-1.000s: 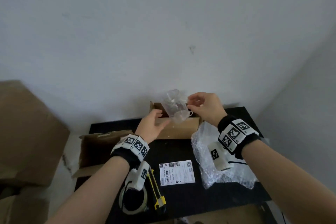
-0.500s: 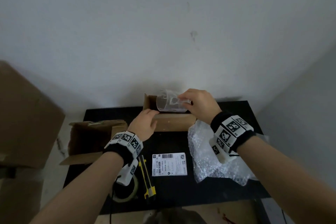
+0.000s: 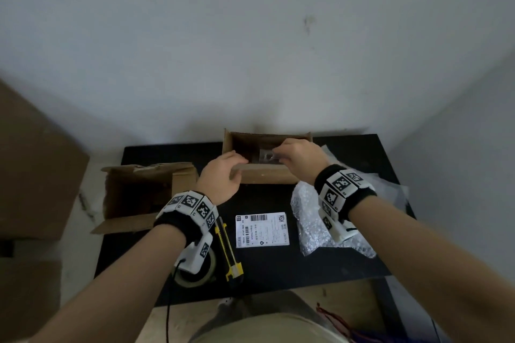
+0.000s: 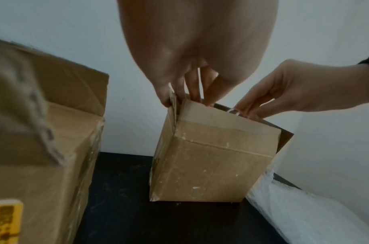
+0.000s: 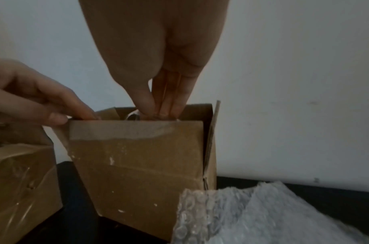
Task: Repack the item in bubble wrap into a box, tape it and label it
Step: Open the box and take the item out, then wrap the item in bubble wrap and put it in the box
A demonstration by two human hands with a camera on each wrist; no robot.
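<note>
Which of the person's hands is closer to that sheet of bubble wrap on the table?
The right. The right hand reaches into the small box from directly above the bubble wrap, its wrist over the sheet. The left hand grips the box's other corner, farther from the wrap.

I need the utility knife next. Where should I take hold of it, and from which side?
Grip the utility knife around the middle of its long yellow body, coming straight down from above. It lies flat on the black table, pointing away from you, between the tape roll and the shipping label. The left hand seems nearer; pinch across the narrow width.
</note>
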